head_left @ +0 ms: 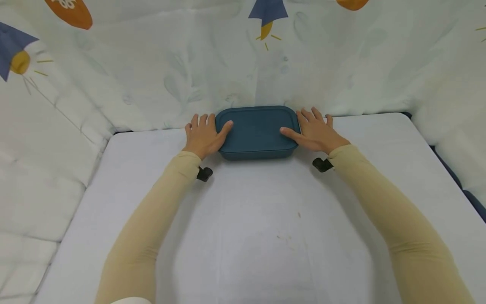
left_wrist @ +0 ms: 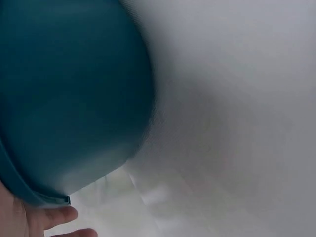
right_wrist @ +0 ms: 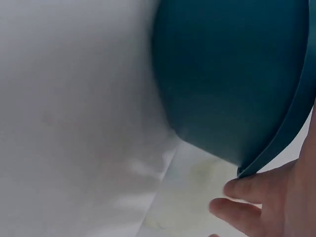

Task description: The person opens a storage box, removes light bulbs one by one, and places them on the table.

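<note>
A dark teal rectangular box (head_left: 259, 128) with rounded corners and a fitted lid sits at the far edge of the white-covered table. My left hand (head_left: 205, 136) rests against its left end, thumb over the lid's corner and fingers pointing away. At the opposite end, my right hand (head_left: 315, 131) touches the box the same way, its fingers spread and its thumb on the lid. In the left wrist view the box's side wall (left_wrist: 79, 94) fills the left part, with fingertips below the lid rim. The right wrist view shows the other end wall (right_wrist: 232, 74) and fingers beside the rim.
White padded fabric (head_left: 224, 67) with printed shapes rises right behind the table's far edge. The white tabletop (head_left: 258, 236) spreads in front of the box, with a few small brownish marks. A small black device (head_left: 205, 174) is at the left wrist, another (head_left: 322, 164) at the right.
</note>
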Available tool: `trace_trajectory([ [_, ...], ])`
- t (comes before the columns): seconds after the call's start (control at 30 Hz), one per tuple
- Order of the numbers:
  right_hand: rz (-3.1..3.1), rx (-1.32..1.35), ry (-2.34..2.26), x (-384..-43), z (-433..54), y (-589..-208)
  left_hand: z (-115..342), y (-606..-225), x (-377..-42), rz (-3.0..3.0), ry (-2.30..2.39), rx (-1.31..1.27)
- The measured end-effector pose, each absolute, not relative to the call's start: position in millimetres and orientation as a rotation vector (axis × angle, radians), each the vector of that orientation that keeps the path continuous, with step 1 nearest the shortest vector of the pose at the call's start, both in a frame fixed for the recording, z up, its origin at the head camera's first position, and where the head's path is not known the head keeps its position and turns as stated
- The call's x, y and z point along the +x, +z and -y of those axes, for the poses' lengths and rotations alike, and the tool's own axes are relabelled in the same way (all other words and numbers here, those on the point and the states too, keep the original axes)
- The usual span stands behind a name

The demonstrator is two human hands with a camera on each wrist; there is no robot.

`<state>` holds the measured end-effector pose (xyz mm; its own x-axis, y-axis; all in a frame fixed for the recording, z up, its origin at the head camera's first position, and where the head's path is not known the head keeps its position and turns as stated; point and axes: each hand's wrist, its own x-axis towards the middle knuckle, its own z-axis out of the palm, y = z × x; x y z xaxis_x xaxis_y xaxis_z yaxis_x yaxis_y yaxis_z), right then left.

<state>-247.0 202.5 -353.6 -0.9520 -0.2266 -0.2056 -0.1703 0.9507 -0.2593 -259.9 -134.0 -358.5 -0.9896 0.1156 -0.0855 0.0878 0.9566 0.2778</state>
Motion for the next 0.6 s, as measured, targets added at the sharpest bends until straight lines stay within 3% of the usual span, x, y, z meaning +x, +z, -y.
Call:
trace_trajectory([
  [0.6,-3.049,-0.205,-0.211,-247.4,-174.7,-350.2,126.0,-353.9,-266.7,-3.158,0.288,0.202],
])
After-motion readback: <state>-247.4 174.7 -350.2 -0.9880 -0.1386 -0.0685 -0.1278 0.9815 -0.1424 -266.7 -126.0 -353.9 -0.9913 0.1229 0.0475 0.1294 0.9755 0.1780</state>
